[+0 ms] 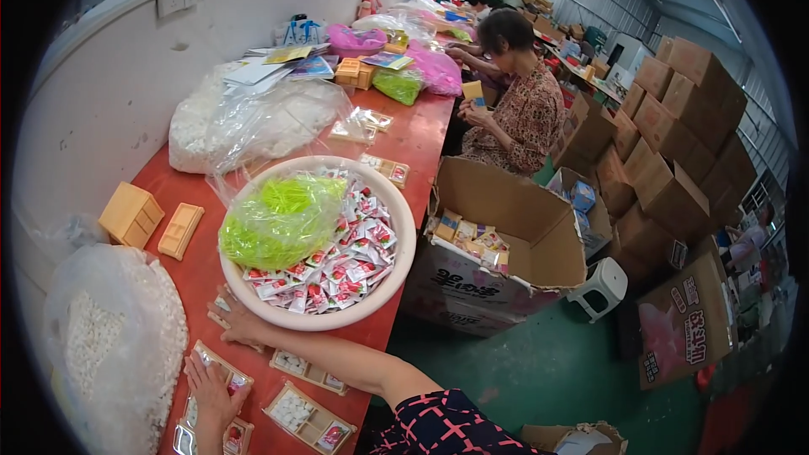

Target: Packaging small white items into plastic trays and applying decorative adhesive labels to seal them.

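Observation:
Small wooden-coloured compartment trays lie on the red table's near end. My left hand [211, 389] rests over one tray [221, 366], its fingers stretched across the left part; a small red-and-white sachet shows in a compartment. My right hand [238, 320] reaches across beside the basin, fingers spread, touching a pale tray end partly hidden under it. A nearby tray [324, 421] holds white pellets in one compartment and a sachet in another. Beyond my right hand, a white basin [403, 274] is full of red-and-white sachets [358, 261], with a clear bag of bright green pieces [282, 215] on top.
Left of my hands sits a clear bag of white pellets [97, 337]. Stacked trays [132, 215] stand by the wall. An open carton [497, 227] with yellowish packs stands right of the table. A person [518, 101] sits farther along, holding a yellow pack. Brown cartons [674, 126] are piled at right.

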A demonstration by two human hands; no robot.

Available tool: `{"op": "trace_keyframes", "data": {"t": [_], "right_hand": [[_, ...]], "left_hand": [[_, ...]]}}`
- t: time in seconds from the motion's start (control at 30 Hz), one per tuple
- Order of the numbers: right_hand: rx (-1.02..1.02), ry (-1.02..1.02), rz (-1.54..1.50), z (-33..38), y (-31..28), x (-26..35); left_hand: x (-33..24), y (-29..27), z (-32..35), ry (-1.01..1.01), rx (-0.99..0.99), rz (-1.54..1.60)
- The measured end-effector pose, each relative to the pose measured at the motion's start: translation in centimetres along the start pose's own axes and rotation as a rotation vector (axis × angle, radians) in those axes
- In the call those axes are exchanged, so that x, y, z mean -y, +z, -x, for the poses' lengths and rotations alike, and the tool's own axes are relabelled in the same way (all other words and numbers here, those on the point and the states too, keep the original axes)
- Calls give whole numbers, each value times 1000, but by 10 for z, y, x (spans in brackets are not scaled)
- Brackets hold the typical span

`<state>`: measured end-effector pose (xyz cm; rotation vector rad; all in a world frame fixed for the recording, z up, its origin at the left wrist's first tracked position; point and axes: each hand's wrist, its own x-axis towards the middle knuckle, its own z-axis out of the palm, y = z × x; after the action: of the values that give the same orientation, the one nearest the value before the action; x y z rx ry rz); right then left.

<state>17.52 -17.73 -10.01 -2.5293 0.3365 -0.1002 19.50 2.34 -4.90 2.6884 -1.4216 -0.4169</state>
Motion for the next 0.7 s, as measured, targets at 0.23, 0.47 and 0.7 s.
{"op": "trace_keyframes", "data": {"t": [0.23,0.47,0.7], "right_hand": [[-68,34,-105,11,8,12],[130,-186,258,9,-38,-1],[-54,-288,-190,124,-101,33]], "left_hand": [[4,8,16,24,-90,-75],[2,20,-4,82,-194,-208],[-28,-12,29,29,-403,-263]]}}
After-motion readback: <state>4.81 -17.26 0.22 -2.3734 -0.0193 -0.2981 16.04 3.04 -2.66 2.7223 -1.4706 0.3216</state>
